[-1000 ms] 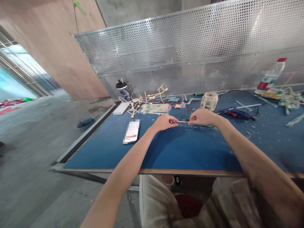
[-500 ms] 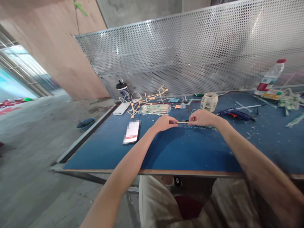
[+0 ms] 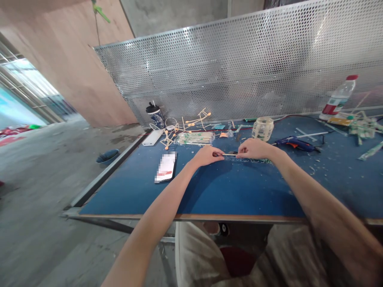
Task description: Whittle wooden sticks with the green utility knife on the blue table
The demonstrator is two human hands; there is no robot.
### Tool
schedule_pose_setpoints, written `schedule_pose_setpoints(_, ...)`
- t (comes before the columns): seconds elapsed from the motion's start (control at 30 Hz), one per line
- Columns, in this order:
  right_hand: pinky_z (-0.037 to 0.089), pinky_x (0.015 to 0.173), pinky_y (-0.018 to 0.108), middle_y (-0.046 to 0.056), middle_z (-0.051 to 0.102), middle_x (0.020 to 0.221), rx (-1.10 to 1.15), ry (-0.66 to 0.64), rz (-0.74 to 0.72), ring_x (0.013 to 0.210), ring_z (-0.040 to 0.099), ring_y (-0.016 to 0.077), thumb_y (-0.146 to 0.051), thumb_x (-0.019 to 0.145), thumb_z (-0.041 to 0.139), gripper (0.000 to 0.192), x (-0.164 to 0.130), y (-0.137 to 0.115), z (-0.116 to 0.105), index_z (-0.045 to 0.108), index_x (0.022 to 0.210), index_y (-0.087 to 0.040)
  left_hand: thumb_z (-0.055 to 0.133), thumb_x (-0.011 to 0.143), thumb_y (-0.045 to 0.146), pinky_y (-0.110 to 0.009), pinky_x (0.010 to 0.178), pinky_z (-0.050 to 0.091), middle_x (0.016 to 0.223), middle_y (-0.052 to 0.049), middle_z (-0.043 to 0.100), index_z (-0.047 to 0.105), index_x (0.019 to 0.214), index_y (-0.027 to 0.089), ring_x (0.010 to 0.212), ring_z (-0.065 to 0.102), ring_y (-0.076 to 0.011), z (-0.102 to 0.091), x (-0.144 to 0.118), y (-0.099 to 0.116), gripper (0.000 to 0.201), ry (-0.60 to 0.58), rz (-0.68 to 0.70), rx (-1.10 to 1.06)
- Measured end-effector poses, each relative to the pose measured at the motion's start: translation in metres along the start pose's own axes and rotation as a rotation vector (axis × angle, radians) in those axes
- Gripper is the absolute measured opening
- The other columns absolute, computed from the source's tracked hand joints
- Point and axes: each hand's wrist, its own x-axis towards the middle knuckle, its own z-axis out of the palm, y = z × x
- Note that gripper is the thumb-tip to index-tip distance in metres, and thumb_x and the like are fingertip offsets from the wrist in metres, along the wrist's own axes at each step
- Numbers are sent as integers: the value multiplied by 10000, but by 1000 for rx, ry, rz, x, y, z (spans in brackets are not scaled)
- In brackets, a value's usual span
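Behind the blue desk (image 3: 143, 195) we have a perforated metal panel (image 3: 185, 75), with bare concrete floor (image 3: 38, 191) off to the left. From the left, we see a white power bank (image 3: 153, 137), a lidded tumbler (image 3: 155, 115) behind it, and a phone (image 3: 166, 168) lying nearer to us. Next come a jointed stick frame (image 3: 169, 137) and a clear packet of sticks (image 3: 196, 138).

Then our left hand (image 3: 207, 155) pinches one end of a thin pale stick (image 3: 229, 154) in its fingers. The stick spans the gap between our hands, low over the desk, and the fingers of our right hand (image 3: 254, 148) grip its other side. A small dark object behind it is too hidden to name.

Beyond the right wrist stand a round stick frame (image 3: 263, 128), a blue glue gun (image 3: 297, 143) and a red-capped bottle (image 3: 338, 99). Uneven bending could snap so slim a stick, we judge. The gun's nozzle lies close to that wrist; if hot, which we cannot tell, a backward shift could burn it.
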Motion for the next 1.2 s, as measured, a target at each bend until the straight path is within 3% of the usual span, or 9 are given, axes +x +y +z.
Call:
schedule_pose_setpoints(0.27,421,694,316,56,759,894,8,-12,14,775,630,204,-568,883,600,380,2,2,1,795,891,-243,585,959,537,-257,712,456,991,-14,797,786,1115,252,809,688,-159,3,0,6,382,47,22,28)
schedule_pose_setpoints(0.7,419,697,318,68,759,888,60,-43,34,755,622,196,-534,871,617,363,-1,0,-3,793,873,-217,504,994,484,-252,741,454,919,-9,793,808,965,233,740,665,-151,8,3,0,395,38,40,11)
schedule_pose_setpoints(1.2,429,696,327,80,778,969,95,-37,39,783,625,200,-473,870,602,353,-10,1,-12,803,949,-193,470,997,511,-244,648,426,803,-22,760,801,944,225,598,587,-125,8,3,5,441,32,11,28)
